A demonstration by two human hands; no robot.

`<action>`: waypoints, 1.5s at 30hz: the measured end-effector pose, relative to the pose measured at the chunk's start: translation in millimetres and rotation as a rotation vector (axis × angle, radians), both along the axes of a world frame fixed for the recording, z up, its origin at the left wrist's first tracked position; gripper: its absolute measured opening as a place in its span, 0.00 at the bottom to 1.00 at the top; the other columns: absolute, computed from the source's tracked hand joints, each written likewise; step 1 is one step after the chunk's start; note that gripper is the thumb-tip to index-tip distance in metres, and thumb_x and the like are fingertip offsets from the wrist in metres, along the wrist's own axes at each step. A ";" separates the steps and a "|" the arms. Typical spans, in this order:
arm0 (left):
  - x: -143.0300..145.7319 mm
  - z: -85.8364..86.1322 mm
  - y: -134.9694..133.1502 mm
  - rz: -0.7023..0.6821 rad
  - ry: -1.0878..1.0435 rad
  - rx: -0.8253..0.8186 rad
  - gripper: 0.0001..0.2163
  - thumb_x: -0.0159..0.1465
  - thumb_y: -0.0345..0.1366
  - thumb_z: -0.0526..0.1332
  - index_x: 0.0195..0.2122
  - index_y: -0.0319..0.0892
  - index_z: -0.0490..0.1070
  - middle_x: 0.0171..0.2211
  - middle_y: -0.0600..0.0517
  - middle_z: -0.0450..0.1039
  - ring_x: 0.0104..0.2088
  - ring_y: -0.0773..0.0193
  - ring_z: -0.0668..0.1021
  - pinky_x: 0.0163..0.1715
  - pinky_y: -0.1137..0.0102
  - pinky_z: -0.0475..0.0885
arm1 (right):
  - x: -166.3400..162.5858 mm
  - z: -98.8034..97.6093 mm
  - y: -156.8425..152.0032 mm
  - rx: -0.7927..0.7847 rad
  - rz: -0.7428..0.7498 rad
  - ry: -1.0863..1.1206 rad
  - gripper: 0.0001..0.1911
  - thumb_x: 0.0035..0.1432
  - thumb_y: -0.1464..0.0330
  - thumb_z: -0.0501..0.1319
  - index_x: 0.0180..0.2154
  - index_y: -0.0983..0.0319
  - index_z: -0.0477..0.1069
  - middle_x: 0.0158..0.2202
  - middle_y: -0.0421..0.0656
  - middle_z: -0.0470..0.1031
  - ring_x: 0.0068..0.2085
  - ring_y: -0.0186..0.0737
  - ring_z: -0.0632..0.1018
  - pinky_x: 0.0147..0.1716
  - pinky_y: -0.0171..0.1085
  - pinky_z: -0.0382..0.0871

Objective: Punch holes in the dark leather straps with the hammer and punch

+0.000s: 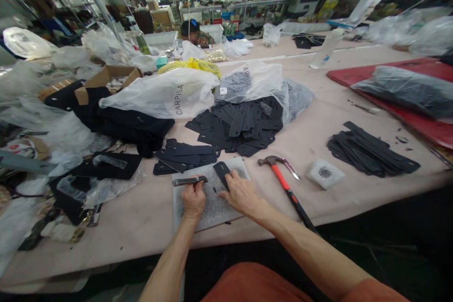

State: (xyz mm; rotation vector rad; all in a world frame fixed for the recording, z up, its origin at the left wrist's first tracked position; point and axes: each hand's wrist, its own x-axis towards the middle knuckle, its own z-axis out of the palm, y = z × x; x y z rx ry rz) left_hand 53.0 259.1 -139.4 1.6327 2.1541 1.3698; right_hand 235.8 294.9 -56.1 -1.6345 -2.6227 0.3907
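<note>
My left hand point(193, 199) is closed round a dark metal punch tool point(190, 180) that lies sideways over a grey cutting pad point(208, 207) near the table's front edge. On the pad's upper part, my right hand point(241, 192) presses a black leather strip point(222, 172) with bent fingers. Just beyond the pad lie small stacks of black strips point(184, 155), and a big heap of black pieces point(240, 125) spills from a clear bag.
A hammer with a red and black handle point(285, 184) lies right of the pad, beside a small white block point(324, 174). Another stack of black strips point(370, 153) lies further right. Plastic bags, a cardboard box point(108, 80) and dark cloth crowd the left. A person sits at the far end.
</note>
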 end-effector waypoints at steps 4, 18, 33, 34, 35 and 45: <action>0.1 1.1 -1.3 -0.047 0.001 -0.008 0.11 0.65 0.39 0.55 0.39 0.40 0.76 0.37 0.45 0.80 0.41 0.55 0.80 0.43 0.64 0.73 | 17.8 -12.6 4.4 0.038 -0.060 0.020 0.21 0.58 0.56 0.62 0.47 0.62 0.68 0.43 0.50 0.70 0.42 0.47 0.75 0.39 0.41 0.67; 16.3 19.4 38.6 -0.238 -0.184 -0.180 0.08 0.63 0.36 0.56 0.37 0.41 0.73 0.33 0.48 0.78 0.35 0.59 0.79 0.39 0.67 0.73 | 2.7 -31.5 -43.1 0.115 -0.054 0.041 0.18 0.61 0.57 0.59 0.46 0.64 0.68 0.37 0.48 0.70 0.37 0.47 0.70 0.39 0.44 0.58; 20.0 16.4 43.0 -0.315 -0.209 -0.193 0.10 0.64 0.36 0.56 0.39 0.41 0.75 0.38 0.48 0.79 0.40 0.60 0.80 0.44 0.67 0.74 | 7.2 -50.1 -30.4 0.174 0.056 0.266 0.26 0.62 0.59 0.58 0.59 0.59 0.64 0.63 0.49 0.63 0.62 0.57 0.59 0.62 0.61 0.40; 20.5 16.1 41.0 -0.330 -0.210 -0.196 0.10 0.64 0.36 0.56 0.40 0.42 0.75 0.39 0.48 0.80 0.41 0.60 0.80 0.45 0.67 0.74 | 7.2 -50.5 -30.7 0.175 0.053 0.274 0.26 0.61 0.59 0.58 0.59 0.60 0.64 0.62 0.49 0.63 0.62 0.57 0.59 0.62 0.61 0.40; 21.0 15.5 39.4 -0.339 -0.203 -0.200 0.10 0.64 0.36 0.56 0.41 0.42 0.75 0.40 0.48 0.80 0.42 0.60 0.80 0.46 0.66 0.74 | 7.4 -50.4 -30.7 0.178 0.052 0.283 0.26 0.61 0.59 0.59 0.58 0.61 0.65 0.62 0.49 0.64 0.62 0.57 0.60 0.62 0.60 0.40; 26.3 12.5 41.4 -0.364 -0.069 -0.174 0.10 0.64 0.36 0.55 0.41 0.42 0.75 0.40 0.48 0.80 0.43 0.60 0.80 0.49 0.65 0.74 | 8.0 -49.5 -31.4 0.187 0.019 0.313 0.24 0.60 0.60 0.59 0.55 0.66 0.67 0.57 0.55 0.68 0.59 0.56 0.63 0.62 0.60 0.42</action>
